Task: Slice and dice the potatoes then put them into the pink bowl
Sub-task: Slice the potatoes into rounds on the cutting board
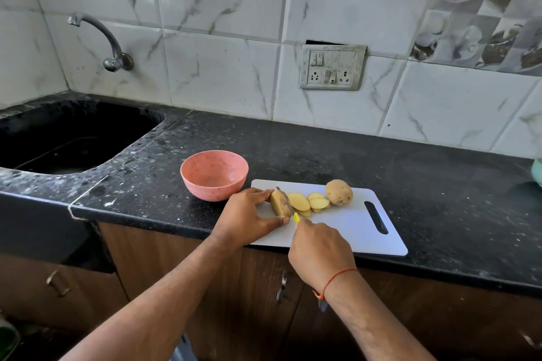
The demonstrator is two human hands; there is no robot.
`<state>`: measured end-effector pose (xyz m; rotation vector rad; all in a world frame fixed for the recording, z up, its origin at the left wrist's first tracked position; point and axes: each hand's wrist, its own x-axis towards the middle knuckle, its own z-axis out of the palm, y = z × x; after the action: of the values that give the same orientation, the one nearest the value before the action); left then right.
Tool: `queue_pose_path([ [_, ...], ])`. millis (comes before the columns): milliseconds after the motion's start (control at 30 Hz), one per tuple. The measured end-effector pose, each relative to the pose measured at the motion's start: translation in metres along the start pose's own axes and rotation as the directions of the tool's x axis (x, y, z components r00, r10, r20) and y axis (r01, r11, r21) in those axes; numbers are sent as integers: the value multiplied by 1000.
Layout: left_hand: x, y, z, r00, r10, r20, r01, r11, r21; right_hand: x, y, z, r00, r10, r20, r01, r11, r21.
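Potato (280,203) on board (352,226) is being pinched by left hand (249,215); right hand (319,246) is gripping knife (286,199), blade beside fingertips (286,220), risking a cut.

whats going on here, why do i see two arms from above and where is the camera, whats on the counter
There is no machine here: a person wears one camera on the head, so you look down along their own arms. On the black counter lies a white cutting board. The left hand holds a partly cut potato steady on it. The right hand grips a knife with a yellow handle, its blade down in that potato. Beside it lie a few cut slices and one whole potato. A pink bowl, with nothing in it yet, stands just left of the board. A dark sink sits at far left.
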<state>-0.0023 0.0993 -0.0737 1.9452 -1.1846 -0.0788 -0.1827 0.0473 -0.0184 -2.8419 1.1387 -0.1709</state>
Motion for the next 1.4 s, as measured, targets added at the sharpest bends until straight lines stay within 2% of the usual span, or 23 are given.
queue_pose_path([
  [1067, -2, -3, 6, 998, 33, -46, -33, 999, 9, 35, 3, -20, 972, -69, 223, 70, 998, 5],
  [1400, -2, -8, 9, 998, 41, -42, -41, 999, -8, 34, 13, -18, 959, -79, 271, 98, 993, -59],
])
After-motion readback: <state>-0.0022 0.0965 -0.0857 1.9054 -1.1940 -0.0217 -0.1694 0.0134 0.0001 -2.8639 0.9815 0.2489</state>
